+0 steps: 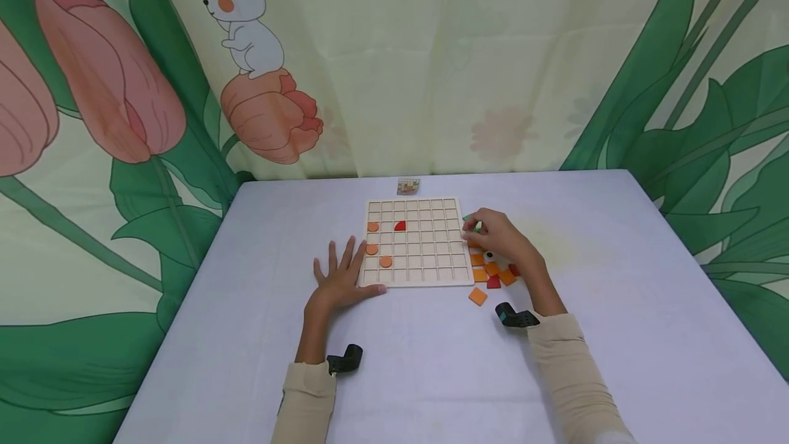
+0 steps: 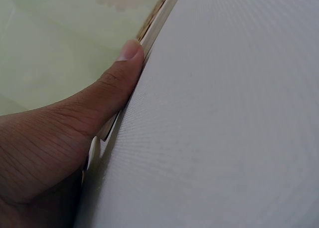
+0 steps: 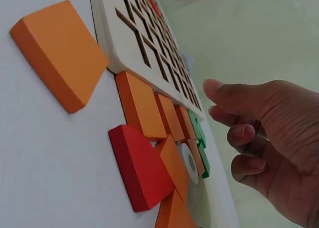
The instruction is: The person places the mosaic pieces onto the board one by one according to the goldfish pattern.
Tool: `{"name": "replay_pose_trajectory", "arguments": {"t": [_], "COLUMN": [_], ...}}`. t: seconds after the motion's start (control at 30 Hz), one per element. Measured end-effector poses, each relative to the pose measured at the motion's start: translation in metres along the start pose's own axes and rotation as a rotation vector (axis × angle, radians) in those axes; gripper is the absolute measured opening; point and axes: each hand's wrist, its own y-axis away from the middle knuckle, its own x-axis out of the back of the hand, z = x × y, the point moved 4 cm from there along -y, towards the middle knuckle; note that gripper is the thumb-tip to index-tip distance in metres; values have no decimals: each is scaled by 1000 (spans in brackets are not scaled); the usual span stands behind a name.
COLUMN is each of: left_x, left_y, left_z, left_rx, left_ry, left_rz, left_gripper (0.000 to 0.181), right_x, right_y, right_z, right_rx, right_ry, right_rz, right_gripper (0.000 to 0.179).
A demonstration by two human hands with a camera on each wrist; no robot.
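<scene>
The curtain (image 1: 419,88), its printed tulips and rabbit shown by the head view alone, is seen at 12 o'clock beyond a pale worktop (image 1: 407,362). There a gridded wooden board (image 1: 422,250) is laid. Its 8 o'clock corner is touched by the left hand (image 1: 339,283), fingers spread in the head view; the thumb against its edge is shown closely by the left wrist view. The right hand (image 1: 496,235) is held at 3 o'clock, loosely curled, thumb and forefinger tips apart in the right wrist view. From that grip, orange blocks (image 3: 142,103) and a red block (image 3: 139,173) are seen around 8 o'clock, green blocks (image 3: 198,129) nearer, around 7.
</scene>
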Motion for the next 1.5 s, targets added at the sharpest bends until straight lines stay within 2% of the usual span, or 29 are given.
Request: {"name": "replay_pose_trajectory", "arguments": {"t": [0.43, 0.67, 1.07, 1.5], "left_x": [-2, -3, 0, -1], "left_y": [0, 0, 2, 1], "left_z": [-2, -3, 1, 0], "left_rx": [5, 4, 3, 3], "left_ry": [4, -3, 7, 6], "left_rz": [-5, -7, -6, -3], "left_gripper": [110, 110, 109, 110], "right_x": [1, 0, -3, -6], "right_y": [10, 10, 11, 15], "right_z": [18, 18, 16, 14], "right_rx": [-115, -64, -53, 28], "right_ry": [48, 70, 103, 147], "right_rz": [-79, -56, -56, -23], "right_gripper": [26, 25, 29, 24]}}
